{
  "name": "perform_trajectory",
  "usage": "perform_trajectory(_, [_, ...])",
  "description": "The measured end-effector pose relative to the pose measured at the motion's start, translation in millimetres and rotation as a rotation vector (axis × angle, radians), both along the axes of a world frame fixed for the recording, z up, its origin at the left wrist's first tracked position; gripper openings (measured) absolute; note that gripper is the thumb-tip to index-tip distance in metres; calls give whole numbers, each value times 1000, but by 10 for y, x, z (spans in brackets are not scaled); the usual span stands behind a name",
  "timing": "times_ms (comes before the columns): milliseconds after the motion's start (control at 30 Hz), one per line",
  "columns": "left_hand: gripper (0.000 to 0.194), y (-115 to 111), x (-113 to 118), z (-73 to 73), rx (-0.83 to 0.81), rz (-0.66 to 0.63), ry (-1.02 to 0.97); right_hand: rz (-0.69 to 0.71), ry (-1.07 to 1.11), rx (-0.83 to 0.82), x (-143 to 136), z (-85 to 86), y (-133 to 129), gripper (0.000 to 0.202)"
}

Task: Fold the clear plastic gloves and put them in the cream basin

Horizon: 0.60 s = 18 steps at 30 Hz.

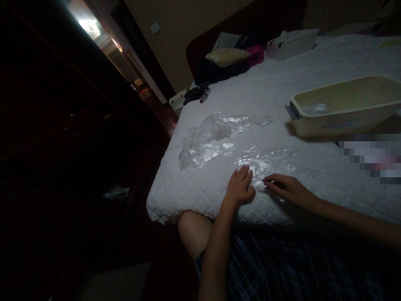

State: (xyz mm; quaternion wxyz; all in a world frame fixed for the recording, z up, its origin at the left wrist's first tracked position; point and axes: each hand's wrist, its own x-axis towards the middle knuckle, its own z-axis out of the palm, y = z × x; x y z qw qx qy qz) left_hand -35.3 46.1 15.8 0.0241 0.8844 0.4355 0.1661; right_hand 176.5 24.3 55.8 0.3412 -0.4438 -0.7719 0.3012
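Left hand (239, 188): palm down, fingers extended at the near edge of clear plastic film (266, 161), presumably to steady it. Right hand (288, 190): thumb and fingers narrowed close by, a posture suited to thin material; in this dim light, cannot tell whether they grip any. Film lies spread on the quilted bed (194, 196), which supports it. Beyond, leftward: a second crumpled sheet (208, 140). Rightward: pale tub (338, 122), upright, its open top leaving the inside accessible.

The clear, crinkled plastic film (272, 159) lies spread on the bed (191, 196)
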Motion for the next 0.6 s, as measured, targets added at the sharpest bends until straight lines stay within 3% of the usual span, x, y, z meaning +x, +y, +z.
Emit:
perform_trajectory(200, [55,-12,14,8,-12,17,-21,-91,127,-141,6,-30,64,37])
perform_trajectory(400, [57,-23,22,-4,2,26,-28,-182,100,-128,7,40,94,38])
perform_trajectory(600, [58,-3,-6,31,32,9,-83,-102,63,-160,-6,19,67,36])
